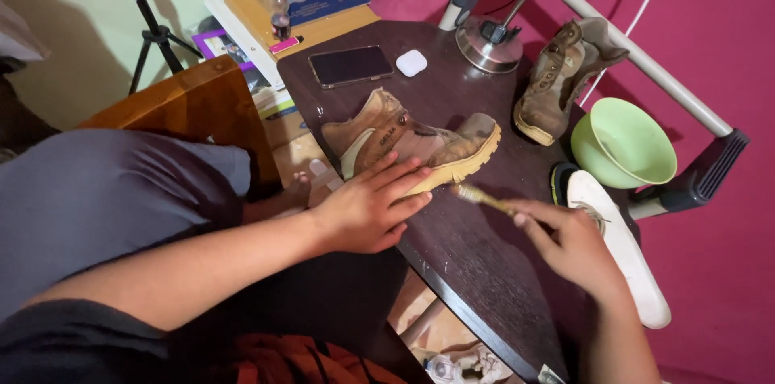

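A worn tan boot (420, 142) is laid on its side on the dark tabletop (476, 263), near the edge closest to the person, with its toe turned toward the right. The left hand (367, 206) is pressed flat on the boot's side close to the sole, the fingers spread and not curled around anything, so its grip is seen to be open, with the boot merely steadied beneath the palm. A small brush (478, 197) with a pale wooden handle is clasped in the right hand (569, 243), whose grip is closed around the handle; the bristle end is pointed toward the boot's toe, just beside the sole, though contact cannot be told. A second boot (557, 81) of the same colour is stood farther back on the tabletop, tilted, beside the metal base of a lamp (488, 43). A light green bowl (626, 146) is placed just to the right of that boot, and a white insole (626, 251) is laid below the bowl, near the right hand. A dark phone (349, 66) and a small white case (412, 62) are set at the far end of the tabletop, well apart from both hands.
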